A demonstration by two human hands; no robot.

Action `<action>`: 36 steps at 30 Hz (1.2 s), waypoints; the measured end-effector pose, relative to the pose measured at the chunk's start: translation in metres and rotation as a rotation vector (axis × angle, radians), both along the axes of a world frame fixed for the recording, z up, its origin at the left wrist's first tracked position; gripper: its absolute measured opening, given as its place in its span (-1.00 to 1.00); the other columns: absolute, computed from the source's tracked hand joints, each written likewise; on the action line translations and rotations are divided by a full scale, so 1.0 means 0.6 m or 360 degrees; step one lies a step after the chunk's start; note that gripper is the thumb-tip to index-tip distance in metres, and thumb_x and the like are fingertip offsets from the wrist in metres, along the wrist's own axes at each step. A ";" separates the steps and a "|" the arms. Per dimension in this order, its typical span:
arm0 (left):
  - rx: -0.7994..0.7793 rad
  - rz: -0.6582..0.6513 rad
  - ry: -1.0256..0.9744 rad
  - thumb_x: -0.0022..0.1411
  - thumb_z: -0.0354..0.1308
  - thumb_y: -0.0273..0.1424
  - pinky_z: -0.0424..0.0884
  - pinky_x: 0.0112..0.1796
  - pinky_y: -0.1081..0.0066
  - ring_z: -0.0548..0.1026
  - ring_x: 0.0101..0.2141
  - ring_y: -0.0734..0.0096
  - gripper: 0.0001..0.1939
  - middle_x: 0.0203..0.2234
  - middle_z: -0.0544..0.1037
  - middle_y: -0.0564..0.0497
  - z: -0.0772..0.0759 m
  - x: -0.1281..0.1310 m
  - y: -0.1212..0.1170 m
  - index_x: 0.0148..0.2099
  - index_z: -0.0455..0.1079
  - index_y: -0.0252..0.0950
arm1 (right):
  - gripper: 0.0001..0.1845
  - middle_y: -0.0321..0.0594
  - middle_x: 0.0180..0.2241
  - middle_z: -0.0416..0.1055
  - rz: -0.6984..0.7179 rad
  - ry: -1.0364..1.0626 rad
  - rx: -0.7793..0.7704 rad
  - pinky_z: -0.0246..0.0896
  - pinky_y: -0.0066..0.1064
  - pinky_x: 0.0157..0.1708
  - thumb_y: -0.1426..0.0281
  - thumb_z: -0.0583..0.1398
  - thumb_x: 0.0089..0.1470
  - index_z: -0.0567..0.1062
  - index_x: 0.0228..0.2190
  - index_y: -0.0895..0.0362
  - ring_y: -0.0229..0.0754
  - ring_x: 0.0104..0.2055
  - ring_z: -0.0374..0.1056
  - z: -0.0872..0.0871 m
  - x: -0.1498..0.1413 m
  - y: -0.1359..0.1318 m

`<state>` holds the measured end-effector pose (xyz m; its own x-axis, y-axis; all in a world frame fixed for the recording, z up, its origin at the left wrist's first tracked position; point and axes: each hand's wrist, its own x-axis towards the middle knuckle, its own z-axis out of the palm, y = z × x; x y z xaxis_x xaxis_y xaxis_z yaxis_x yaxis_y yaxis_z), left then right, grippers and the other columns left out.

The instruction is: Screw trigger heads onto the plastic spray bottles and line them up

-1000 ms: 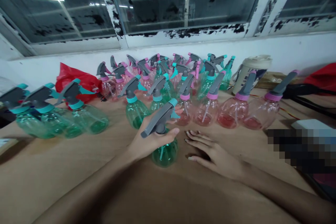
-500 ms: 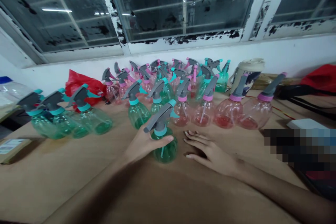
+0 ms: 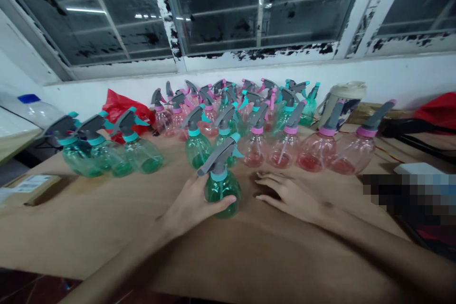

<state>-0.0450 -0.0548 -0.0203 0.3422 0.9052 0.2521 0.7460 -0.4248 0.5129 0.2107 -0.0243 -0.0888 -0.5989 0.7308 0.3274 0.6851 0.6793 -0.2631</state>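
A: What is your left hand doing?

B: It's curled around the front bottle, the green one, with your thumb across its belly. That bottle is upright, and it's the bottle nearest to you.

A: And your right hand?

B: It's open and loose, palm down at the table, just right of the front bottle and apart from it.

A: What else is around the front bottle?

B: A flat box lies well to its left. Two green bottles stand close behind it, and four pink bottles sit behind it to the right.

A: And farther back?

B: Behind the front bottle, far to the left, you have a red bag. Far behind to the right is a pale cup. Way behind is the window.
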 end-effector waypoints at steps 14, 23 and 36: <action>0.0310 0.0457 0.0028 0.01 0.20 -0.05 0.34 -0.06 0.01 0.40 -0.05 0.00 -0.43 -0.09 0.46 -0.10 -0.020 -0.190 -0.032 0.02 0.25 -0.20 | -0.54 -0.09 -0.11 0.45 -0.0194 0.0222 0.0080 0.34 -0.17 -0.28 0.18 0.07 0.12 0.33 0.01 0.12 -0.03 -0.25 0.43 0.116 -0.191 0.040; 0.0439 0.0456 -0.0281 0.07 0.21 -0.15 0.41 -0.16 0.19 0.45 -0.15 0.18 -0.51 -0.17 0.45 -0.07 -0.041 -0.237 0.039 -0.02 0.20 -0.26 | -0.24 0.14 -0.06 0.39 -0.0502 0.0313 -0.0072 0.28 -0.11 -0.28 0.11 0.10 0.04 0.09 0.17 0.25 0.13 -0.16 0.38 0.126 -0.277 0.090; 0.0719 0.0631 0.0390 0.08 0.14 -0.02 0.37 -0.09 0.13 0.39 -0.08 0.02 -0.43 -0.16 0.42 -0.20 -0.012 -0.221 0.093 -0.03 0.26 -0.37 | -0.17 0.22 -0.24 0.42 -0.0587 0.0179 -0.0090 0.23 -0.12 -0.41 0.02 0.08 0.01 0.16 0.11 0.40 0.18 -0.27 0.38 0.122 -0.301 0.118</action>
